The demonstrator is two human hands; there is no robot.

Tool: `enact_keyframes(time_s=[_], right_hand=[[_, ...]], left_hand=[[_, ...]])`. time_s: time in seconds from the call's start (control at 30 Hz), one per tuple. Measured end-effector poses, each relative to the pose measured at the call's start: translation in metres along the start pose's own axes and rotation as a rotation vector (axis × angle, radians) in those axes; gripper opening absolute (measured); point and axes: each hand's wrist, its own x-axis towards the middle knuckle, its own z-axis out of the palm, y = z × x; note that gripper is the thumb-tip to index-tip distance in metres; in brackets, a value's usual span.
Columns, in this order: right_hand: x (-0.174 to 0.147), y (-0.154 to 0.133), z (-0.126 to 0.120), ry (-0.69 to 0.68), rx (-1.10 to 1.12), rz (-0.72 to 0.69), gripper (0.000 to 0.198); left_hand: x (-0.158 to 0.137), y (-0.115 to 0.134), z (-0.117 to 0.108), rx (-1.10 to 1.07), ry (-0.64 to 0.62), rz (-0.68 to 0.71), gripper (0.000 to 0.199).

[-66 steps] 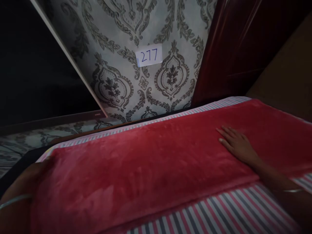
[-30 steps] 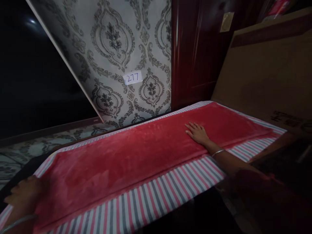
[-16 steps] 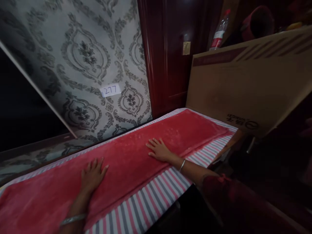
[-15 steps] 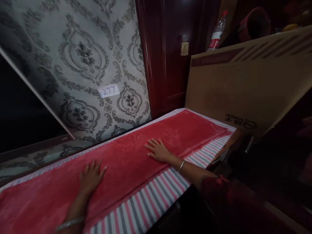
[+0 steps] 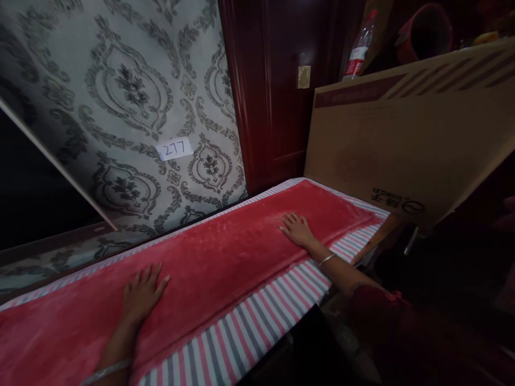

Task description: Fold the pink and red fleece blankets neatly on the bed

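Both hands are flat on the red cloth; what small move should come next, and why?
Perhaps sweep the right hand lightly across the red cloth toward the left hand: both lie palm-down on it, and its surface between them looks patchy, though the light is dim.

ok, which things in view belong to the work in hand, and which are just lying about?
Part of the work:
red cloth, left hand and right hand flat on it
striped cloth underneath

Background:
cardboard box
bottle
277 card

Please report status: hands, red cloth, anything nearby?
Left hand, right hand palm-down on red cloth. Red cloth lies over striped cloth. Cardboard box at far end.
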Motion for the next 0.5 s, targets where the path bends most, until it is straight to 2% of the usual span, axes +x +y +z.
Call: enact_keyframes(time_s=[0.2, 0.27, 0.4, 0.5], right_hand=[[0.003, 0.028, 0.005, -0.009, -0.038, -0.032, 0.057], [0.004, 0.046, 0.001, -0.003, -0.048, -0.001, 0.057], [0.0, 0.107, -0.012, -0.01, -0.071, 0.203, 0.059], [-0.009, 0.156, -0.021, -0.016, -0.082, 0.287, 0.058]], left_hand=[[-0.002, 0.0, -0.002, 0.006, -0.002, -0.003, 0.065], [0.0, -0.003, 0.001, 0.009, -0.003, -0.006, 0.066], [0.006, -0.01, 0.009, 0.011, 0.008, 0.017, 0.068], [0.01, -0.011, 0.013, -0.005, 0.042, 0.01, 0.066]])
